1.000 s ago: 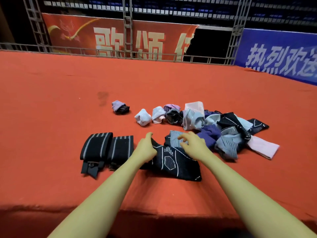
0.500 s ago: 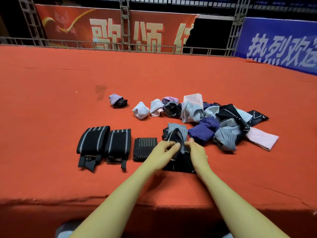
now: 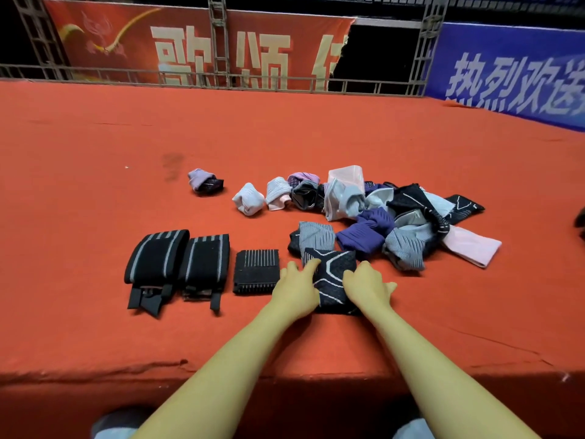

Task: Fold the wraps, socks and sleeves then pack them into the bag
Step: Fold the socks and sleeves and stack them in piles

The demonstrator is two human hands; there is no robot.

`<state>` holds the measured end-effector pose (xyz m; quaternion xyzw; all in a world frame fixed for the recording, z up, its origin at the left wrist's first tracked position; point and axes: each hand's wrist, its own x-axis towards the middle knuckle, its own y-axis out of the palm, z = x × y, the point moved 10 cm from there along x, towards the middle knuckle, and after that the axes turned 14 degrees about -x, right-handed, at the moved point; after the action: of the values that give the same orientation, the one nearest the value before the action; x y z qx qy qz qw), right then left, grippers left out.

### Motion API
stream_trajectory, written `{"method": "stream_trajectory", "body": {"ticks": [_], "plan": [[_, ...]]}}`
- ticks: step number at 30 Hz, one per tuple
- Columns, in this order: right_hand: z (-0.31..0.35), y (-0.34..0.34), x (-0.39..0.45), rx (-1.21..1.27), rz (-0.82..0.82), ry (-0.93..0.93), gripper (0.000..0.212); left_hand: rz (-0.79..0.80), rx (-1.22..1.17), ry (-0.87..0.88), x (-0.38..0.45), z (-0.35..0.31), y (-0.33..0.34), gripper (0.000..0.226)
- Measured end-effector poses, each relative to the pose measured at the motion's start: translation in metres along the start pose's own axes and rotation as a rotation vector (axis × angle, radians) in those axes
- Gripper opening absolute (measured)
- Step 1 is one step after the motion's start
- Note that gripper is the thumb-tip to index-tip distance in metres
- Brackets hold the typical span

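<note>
Both hands, left (image 3: 297,288) and right (image 3: 367,286), lay flat-fingered flanking the folded sleeve (image 3: 332,277) at lower centre, its length running away from them.

Both bare forearms are stretched forward side by side, the left hand (image 3: 297,291) and the right hand (image 3: 367,288) being laid palm-down with fingers (image 3: 311,264) extended and slightly spread, the two hands kept just apart.
</note>
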<state>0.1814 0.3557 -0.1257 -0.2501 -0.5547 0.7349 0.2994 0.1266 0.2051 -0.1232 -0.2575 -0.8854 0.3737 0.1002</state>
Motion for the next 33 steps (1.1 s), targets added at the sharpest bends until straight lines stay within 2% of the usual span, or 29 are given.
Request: {"method": "stream_trajectory", "body": {"ticks": [3,7,10,13,17,23,27,31,33], "plan": [[-0.005,0.007,-0.002,-0.115,-0.012,0.027,0.041,0.111,0.112,-0.025,0.005,-0.003,0.018,0.066],[-0.002,0.006,0.002,-0.107,-0.009,0.014,0.043,0.097,0.12,-0.011,0.01,-0.007,0.019,0.062],[0.004,0.009,0.005,-0.13,0.03,-0.025,0.047,-0.003,0.069,0.03,0.012,-0.009,0.009,0.05],[0.017,0.006,0.003,-0.079,0.009,-0.086,0.042,-0.154,0.134,0.09,0.007,-0.011,-0.01,0.037],[0.043,-0.001,0.001,-0.032,-0.013,-0.154,0.043,-0.321,0.189,0.121,0.0,-0.005,-0.043,0.034],[0.057,0.005,0.0,-0.155,-0.074,-0.171,0.049,-0.178,0.487,0.094,0.002,0.019,-0.031,0.049],[0.063,-0.009,0.01,-0.04,-0.182,-0.133,0.05,-0.029,0.54,0.056,0.011,0.029,-0.015,0.054],[0.061,-0.002,0.035,0.083,-0.037,-0.048,0.055,0.017,0.514,0.016,0.018,0.031,-0.014,0.056],[0.064,0.005,0.046,0.095,0.039,-0.059,0.04,-0.013,0.454,0.025,0.023,0.029,-0.018,0.053]]}}
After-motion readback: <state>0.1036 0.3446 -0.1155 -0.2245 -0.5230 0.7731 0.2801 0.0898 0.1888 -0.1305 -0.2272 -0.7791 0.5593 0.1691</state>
